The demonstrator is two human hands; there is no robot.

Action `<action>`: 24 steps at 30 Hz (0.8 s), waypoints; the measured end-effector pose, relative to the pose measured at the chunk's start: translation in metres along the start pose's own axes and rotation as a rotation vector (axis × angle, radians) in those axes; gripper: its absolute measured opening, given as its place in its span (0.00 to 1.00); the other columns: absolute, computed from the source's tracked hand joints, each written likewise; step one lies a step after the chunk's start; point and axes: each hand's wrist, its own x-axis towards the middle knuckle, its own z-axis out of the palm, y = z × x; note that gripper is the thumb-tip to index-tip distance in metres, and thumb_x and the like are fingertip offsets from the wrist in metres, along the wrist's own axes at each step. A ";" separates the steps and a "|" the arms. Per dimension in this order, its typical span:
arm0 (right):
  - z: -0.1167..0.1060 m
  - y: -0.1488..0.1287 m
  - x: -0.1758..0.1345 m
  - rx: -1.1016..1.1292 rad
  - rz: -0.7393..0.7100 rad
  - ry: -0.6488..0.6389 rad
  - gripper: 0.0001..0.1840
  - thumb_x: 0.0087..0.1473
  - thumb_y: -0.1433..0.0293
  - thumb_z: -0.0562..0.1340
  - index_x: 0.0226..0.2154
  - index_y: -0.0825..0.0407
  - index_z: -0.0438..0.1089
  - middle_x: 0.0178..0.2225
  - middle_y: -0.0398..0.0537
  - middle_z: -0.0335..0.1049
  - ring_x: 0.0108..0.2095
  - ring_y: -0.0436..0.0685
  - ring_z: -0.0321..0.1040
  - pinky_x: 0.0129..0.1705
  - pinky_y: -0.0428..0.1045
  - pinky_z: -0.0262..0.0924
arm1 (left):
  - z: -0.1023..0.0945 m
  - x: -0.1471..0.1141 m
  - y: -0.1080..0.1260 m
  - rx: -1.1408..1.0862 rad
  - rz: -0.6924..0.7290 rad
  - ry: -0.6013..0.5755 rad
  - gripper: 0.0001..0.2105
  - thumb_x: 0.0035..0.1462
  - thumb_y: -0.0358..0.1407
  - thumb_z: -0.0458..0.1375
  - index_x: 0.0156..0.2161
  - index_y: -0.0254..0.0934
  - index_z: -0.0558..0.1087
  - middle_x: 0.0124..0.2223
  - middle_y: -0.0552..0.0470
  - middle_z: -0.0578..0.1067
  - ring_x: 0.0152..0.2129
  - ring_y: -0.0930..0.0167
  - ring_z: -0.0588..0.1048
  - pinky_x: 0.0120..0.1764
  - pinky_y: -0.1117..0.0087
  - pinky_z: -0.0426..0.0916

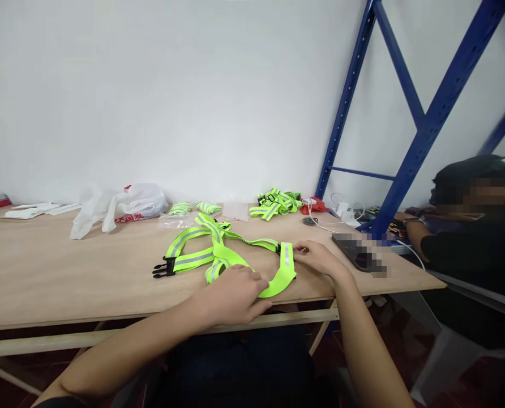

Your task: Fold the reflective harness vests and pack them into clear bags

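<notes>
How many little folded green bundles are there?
2: the left bundle is just right of the white bag, and the right bundle is beside it. More could be hidden.

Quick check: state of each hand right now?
Left hand: loosely curled over the neon strap; grip can't be told.
Right hand: at the strap's right end; grip can't be told.

I see the strap (218, 249) as cloth, its grey bands (286, 254) smooth and shiny; the buckle (167, 267) looks like hard black plastic; the worktop (65, 272) is matt wood; the bag (144, 201) is thin, crinkled plastic; I read the rack (424, 130) as painted metal, the wall (171, 85) as smooth and matt.
</notes>
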 end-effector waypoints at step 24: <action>0.029 -0.027 0.008 -0.182 -0.209 -0.110 0.17 0.57 0.71 0.58 0.44 0.45 0.80 0.53 0.48 0.75 0.51 0.61 0.71 0.54 0.51 0.61 | 0.078 -0.036 -0.010 0.089 -0.005 0.035 0.38 0.64 0.52 0.52 0.71 0.36 0.46 0.72 0.39 0.49 0.69 0.56 0.48 0.67 0.49 0.40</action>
